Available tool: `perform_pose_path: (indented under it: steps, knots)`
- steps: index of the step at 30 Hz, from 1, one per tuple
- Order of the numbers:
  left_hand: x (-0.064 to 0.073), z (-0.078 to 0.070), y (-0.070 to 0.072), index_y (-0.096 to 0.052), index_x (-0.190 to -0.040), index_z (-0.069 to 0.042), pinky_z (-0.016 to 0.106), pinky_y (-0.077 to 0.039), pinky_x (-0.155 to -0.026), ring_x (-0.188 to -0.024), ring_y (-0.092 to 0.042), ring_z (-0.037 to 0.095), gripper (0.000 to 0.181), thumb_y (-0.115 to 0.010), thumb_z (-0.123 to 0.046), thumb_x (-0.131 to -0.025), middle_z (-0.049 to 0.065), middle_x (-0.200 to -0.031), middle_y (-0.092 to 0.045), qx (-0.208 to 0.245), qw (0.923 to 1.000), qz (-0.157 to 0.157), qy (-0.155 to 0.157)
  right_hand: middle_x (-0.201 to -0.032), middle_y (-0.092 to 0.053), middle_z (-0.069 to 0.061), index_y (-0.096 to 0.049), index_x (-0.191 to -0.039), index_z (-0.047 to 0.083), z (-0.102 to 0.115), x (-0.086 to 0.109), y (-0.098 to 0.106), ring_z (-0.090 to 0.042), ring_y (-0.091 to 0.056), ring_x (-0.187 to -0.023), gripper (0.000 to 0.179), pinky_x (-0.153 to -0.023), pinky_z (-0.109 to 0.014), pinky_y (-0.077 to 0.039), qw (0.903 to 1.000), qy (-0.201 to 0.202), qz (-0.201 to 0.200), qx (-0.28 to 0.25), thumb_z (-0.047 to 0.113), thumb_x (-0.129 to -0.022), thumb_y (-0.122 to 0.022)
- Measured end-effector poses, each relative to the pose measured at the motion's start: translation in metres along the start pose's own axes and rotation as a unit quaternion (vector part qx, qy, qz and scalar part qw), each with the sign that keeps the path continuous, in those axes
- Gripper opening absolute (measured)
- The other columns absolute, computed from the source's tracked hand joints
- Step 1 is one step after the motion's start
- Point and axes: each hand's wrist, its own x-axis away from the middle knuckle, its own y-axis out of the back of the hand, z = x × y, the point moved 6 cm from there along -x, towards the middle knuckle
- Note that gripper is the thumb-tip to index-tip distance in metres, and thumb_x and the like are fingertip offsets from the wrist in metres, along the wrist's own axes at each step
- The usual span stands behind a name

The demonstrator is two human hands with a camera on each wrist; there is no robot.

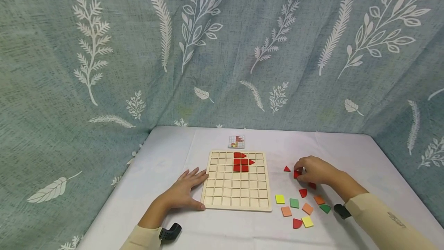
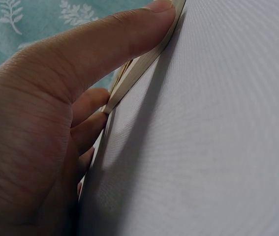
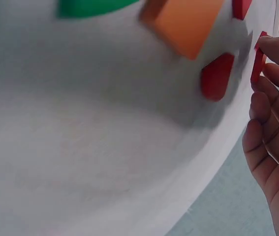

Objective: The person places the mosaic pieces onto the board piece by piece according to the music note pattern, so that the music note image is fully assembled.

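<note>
In the head view, the board (image 1: 227, 192) lies on the table (image 1: 166, 149), red pieces (image 1: 237, 161) in its upper cells, the card (image 1: 236, 142) just beyond it. My left hand (image 1: 187, 189) is spread, touching the board's left edge, gripping nothing. Right of the board, my right hand (image 1: 315, 169) pinches a red square (image 1: 296, 174) near a red triangle (image 1: 286, 169). In the left wrist view, my thumb rests against the board's side. In the right wrist view, my thumb and fingertips hold the red square
</note>
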Motion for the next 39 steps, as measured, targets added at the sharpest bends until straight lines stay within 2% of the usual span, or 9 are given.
perform_pose_path:
  steps: [8, 16, 23, 30, 39]
  knots:
    - [0.000, -0.001, 0.001, -0.042, -0.149, -0.020, 0.049, -0.004, -0.118, -0.146, -0.016, 0.023, 0.117, -0.073, -0.079, -0.053, -0.005, -0.156, -0.030, 0.007, 0.9999, 0.007, 0.006, -0.090, -0.063, 0.010, -0.074, -0.099, 0.015, 0.024, -0.015, 0.001, -0.013, -0.056, -0.084, 0.022, -0.080, -0.035, -0.053, 0.9993, 0.035, 0.000, 0.013, 0.020, -0.079, -0.079]
    - [-0.001, -0.001, 0.001, -0.042, -0.149, -0.020, 0.049, -0.004, -0.118, -0.146, -0.015, 0.023, 0.118, -0.072, -0.080, -0.053, -0.005, -0.156, -0.030, 0.002, 1.0000, 0.006, 0.003, -0.087, -0.063, 0.012, -0.074, -0.097, 0.016, 0.049, -0.032, 0.000, -0.007, -0.054, -0.076, 0.019, -0.072, -0.029, -0.051, 0.9953, 0.088, -0.017, 0.037, 0.022, -0.080, -0.079]
    - [0.000, -0.002, 0.001, -0.041, -0.150, -0.018, 0.051, -0.004, -0.117, -0.146, -0.015, 0.024, 0.118, -0.071, -0.080, -0.054, -0.004, -0.156, -0.030, 0.002, 1.0000, 0.005, -0.004, -0.088, -0.064, 0.010, -0.075, -0.101, 0.013, 0.069, -0.045, 0.001, -0.010, -0.055, -0.079, 0.023, -0.075, -0.032, -0.052, 0.9941, 0.099, -0.023, 0.037, 0.021, -0.079, -0.079]
    - [0.000, -0.001, 0.001, -0.040, -0.150, -0.018, 0.051, -0.004, -0.117, -0.147, -0.014, 0.024, 0.118, -0.071, -0.080, -0.055, -0.003, -0.157, -0.030, 0.000, 0.9999, 0.006, -0.010, -0.089, -0.063, 0.013, -0.076, -0.102, 0.016, 0.077, -0.058, -0.004, -0.008, -0.054, -0.078, 0.024, -0.074, -0.030, -0.050, 0.9953, 0.091, -0.013, 0.031, 0.024, -0.080, -0.079]
    - [0.000, -0.001, 0.001, -0.040, -0.150, -0.018, 0.051, -0.004, -0.117, -0.147, -0.014, 0.023, 0.118, -0.071, -0.080, -0.055, -0.004, -0.157, -0.030, 0.002, 0.9999, 0.007, -0.011, -0.094, -0.066, 0.011, -0.076, -0.100, 0.016, 0.090, -0.066, -0.005, -0.007, -0.058, -0.083, 0.023, -0.079, -0.031, -0.051, 0.9930, 0.111, -0.021, 0.034, 0.026, -0.080, -0.080]
